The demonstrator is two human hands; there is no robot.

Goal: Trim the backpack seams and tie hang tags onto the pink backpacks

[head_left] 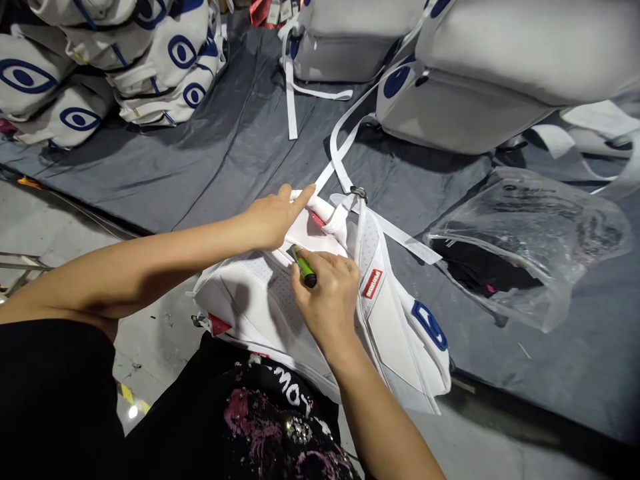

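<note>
A white backpack lies at the table's near edge, partly against my body, its straps and padded panels facing up. It has a red label and a blue oval patch. My left hand grips the upper part of the bag, with a finger stretched along the rolled white handle. In my right hand is a short green pen-like tool with a black end, its tip close to the bag's upper panel. What the tip touches is hidden by my fingers.
Stacked white bags with blue eye-shaped patches stand at the far left. Grey-white backpacks lie at the back right, white straps trailing across the dark-covered table. A clear plastic bag with something black inside lies on the right.
</note>
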